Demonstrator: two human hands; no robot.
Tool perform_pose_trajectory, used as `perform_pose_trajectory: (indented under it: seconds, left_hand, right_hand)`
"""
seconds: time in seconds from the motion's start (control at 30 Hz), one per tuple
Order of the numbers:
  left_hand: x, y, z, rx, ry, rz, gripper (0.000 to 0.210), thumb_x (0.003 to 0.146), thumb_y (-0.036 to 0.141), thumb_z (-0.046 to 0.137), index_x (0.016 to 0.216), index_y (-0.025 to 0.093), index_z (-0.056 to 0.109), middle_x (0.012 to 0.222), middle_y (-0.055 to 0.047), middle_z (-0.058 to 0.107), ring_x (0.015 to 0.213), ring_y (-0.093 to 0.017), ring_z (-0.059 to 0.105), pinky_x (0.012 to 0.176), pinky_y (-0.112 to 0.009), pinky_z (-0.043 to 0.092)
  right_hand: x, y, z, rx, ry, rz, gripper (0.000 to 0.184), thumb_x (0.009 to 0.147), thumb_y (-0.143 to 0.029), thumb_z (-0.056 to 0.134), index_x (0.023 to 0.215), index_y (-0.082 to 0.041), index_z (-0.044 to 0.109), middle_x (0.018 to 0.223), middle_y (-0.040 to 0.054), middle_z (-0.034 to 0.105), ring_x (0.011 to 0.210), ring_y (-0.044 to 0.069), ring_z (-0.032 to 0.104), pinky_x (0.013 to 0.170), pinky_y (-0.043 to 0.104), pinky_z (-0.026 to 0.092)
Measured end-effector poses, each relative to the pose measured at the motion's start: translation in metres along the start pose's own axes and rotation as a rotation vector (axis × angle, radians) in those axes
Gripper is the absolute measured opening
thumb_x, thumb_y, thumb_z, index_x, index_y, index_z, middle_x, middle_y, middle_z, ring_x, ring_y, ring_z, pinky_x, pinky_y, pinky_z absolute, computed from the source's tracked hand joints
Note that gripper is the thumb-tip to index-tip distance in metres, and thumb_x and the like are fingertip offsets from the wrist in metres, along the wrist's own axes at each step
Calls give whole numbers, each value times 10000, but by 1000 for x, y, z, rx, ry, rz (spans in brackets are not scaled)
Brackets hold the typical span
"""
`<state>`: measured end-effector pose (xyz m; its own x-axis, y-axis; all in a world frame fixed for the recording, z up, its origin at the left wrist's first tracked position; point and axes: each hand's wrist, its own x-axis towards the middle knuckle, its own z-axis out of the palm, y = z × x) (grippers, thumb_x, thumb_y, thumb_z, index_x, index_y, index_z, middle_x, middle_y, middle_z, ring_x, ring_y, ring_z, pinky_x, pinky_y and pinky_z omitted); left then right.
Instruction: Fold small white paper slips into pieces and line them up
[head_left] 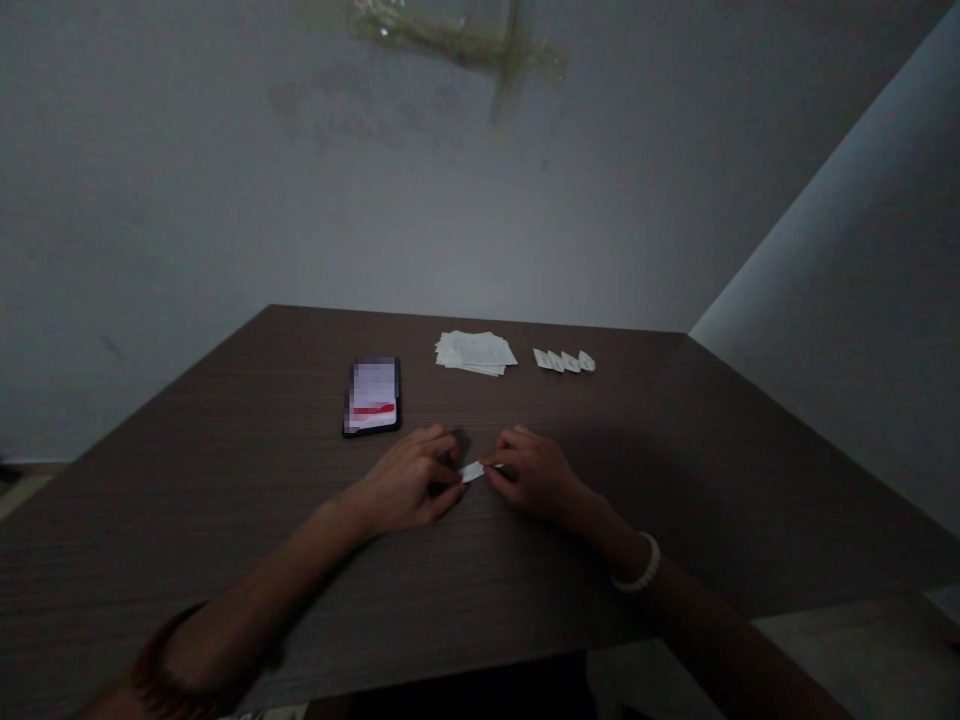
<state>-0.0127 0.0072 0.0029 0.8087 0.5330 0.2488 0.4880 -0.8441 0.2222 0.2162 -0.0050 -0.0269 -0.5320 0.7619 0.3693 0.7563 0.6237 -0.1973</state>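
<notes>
A small white piece of folded paper (472,471) lies between my two hands, low over the table or touching it; I cannot tell which. My left hand (416,478) pinches its left end between thumb and fingers. On the other side, my right hand (536,473) closes thumb and fingertips on the right end. The fingers hide both ends of the paper. Farther back is a loose stack of white paper sheets (476,350). To its right, several small folded paper pieces (564,361) lie in an overlapping row.
A smartphone (373,395) with its screen lit lies left of the paper stack, beyond my left hand. All of this is on a dark brown wooden table (247,430). The table's far edge meets a grey wall (465,220), and its near edge runs below my forearms.
</notes>
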Motion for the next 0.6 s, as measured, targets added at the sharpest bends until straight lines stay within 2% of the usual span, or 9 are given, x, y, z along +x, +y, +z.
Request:
perform_pose_trajectory:
  seconds: [0.13, 0.3, 0.43, 0.6]
  left_hand:
    - [-1, -2, 0, 24, -8, 3, 205, 872, 257, 573, 758, 196, 732, 878, -60, 571, 879, -212, 500, 753, -330, 405]
    - [-1, -7, 2, 87, 20, -13, 187, 876, 245, 554, 943, 209, 725, 906, -74, 566, 890, -225, 492, 779, -351, 407]
    - [-1, -8, 3, 129, 12, 0, 215, 883, 252, 537, 998, 221, 716, 914, -80, 552, 897, -235, 483, 778, -364, 402]
    - [-1, -6, 2, 150, -12, 11, 244, 899, 254, 509, 1051, 221, 697, 914, -81, 543, 914, -246, 476, 771, -375, 393]
  right_hand:
    - [3, -2, 2, -17, 40, 24, 223, 890, -354, 586, 787, -194, 703, 796, 39, 616, 779, 165, 509, 688, 288, 371]
    - [4, -1, 1, -48, 55, 63, 255, 857, -377, 631, 699, -179, 653, 762, 39, 623, 759, 171, 505, 656, 288, 362]
    - [5, 1, 3, 8, 20, -14, 145, 888, -290, 590, 874, -189, 693, 859, 46, 618, 825, 174, 504, 723, 289, 388]
    - [7, 0, 5, 55, -7, -70, 193, 896, -218, 560, 1016, -214, 711, 882, 49, 590, 834, 174, 488, 743, 297, 392]
